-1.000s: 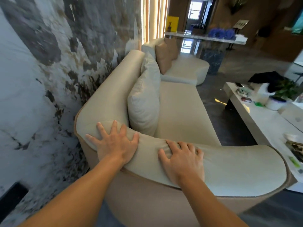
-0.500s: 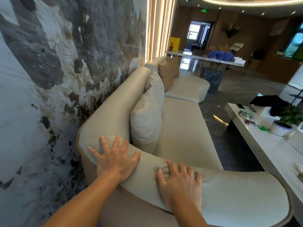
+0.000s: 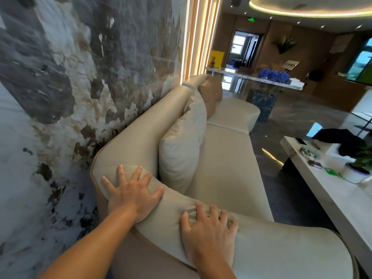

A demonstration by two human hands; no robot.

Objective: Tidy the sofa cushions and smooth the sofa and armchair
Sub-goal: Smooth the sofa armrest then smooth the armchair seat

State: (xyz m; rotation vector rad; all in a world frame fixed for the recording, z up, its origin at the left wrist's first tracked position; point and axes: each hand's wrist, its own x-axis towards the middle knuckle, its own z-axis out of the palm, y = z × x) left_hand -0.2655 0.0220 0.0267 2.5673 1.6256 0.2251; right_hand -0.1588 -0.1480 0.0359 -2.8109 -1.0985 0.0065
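A long cream sofa (image 3: 225,168) runs away from me along the marble wall. My left hand (image 3: 131,195) lies flat with fingers spread on the near armrest (image 3: 281,250) at its back corner. My right hand (image 3: 207,232) presses palm-down on the same armrest further right, fingers slightly bent, fabric wrinkled at its fingertips. A cream cushion (image 3: 181,156) stands upright against the backrest just beyond the armrest. A tan cushion (image 3: 211,95) leans at the far end.
The marble wall (image 3: 70,87) is close on the left. A white coffee table (image 3: 332,194) with a potted plant (image 3: 360,168), a dark garment and small items stands to the right. Dark polished floor (image 3: 281,137) lies between sofa and table.
The view has tilted up, showing more of the room and ceiling. Both hands stay pressed on the armrest; the right hand's fingers have curled a little and bunched the fabric.
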